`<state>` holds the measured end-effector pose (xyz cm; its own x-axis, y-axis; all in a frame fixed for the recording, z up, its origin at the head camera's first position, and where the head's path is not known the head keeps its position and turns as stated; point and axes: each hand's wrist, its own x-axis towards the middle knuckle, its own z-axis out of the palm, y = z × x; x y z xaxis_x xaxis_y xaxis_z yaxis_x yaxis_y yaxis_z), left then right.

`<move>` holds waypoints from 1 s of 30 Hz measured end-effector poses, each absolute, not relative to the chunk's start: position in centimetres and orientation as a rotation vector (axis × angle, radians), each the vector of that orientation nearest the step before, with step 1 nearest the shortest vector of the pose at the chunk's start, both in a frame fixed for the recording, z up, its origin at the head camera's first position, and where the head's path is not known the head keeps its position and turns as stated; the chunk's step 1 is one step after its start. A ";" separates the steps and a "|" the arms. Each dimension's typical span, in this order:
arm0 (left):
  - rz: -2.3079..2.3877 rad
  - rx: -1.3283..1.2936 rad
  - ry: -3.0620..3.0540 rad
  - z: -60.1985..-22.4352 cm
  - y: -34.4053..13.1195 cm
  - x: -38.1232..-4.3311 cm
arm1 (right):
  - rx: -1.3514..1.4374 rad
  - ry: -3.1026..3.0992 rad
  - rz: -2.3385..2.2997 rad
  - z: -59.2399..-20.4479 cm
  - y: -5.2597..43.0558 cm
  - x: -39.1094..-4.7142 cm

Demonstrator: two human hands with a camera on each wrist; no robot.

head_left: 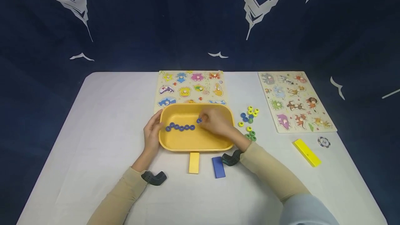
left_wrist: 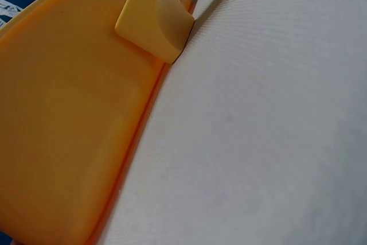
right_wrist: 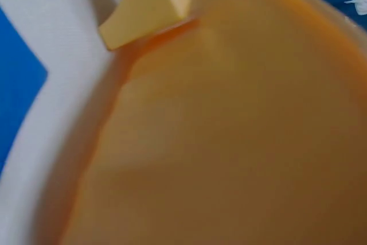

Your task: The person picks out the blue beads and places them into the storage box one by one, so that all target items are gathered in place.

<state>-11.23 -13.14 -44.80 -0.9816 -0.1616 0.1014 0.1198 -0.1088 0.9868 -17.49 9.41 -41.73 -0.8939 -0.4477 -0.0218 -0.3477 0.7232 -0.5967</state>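
In the head view a yellow tray (head_left: pixel 175 145) stands mid-table. My left hand (head_left: pixel 152 133) grips its left rim, thumb over the edge and fingers along the outer side. My right hand (head_left: pixel 216 122) reaches over the tray's right part and pinches a blue ring-shaped bead (head_left: pixel 199 121) between thumb and fingertips. To the left of that bead, several blue beads (head_left: pixel 181 128) lie in a wavy row on the tray floor. Both wrist views show mostly the tray's outer wall, (left_wrist: pixel 69 113) with the hands themselves largely out of sight.
A yellow block (head_left: pixel 194 163) with a curved cut-out touches the tray's front, near a blue block (head_left: pixel 218 167). Loose yellow, blue and green beads (head_left: pixel 248 128) lie right of the tray. Two animal puzzle boards, (head_left: pixel 284 114) a bright yellow block (head_left: pixel 307 152) and a round chip (head_left: pixel 324 142) are also there.
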 end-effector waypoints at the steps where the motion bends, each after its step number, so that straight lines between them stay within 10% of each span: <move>1: -2.207 0.049 -1.962 -44.8 -13.1 -11.2 | -0.635 2.739 -0.898 -41.9 9.2 -17.5; 16: -2.226 0.064 -1.940 -45.3 -13.1 -11.4 | -0.644 2.733 -0.927 -42.1 9.5 -16.9; 30: -2.241 0.062 -1.902 -47.1 -13.6 -12.1 | -0.262 3.064 -1.623 -42.6 22.5 -15.8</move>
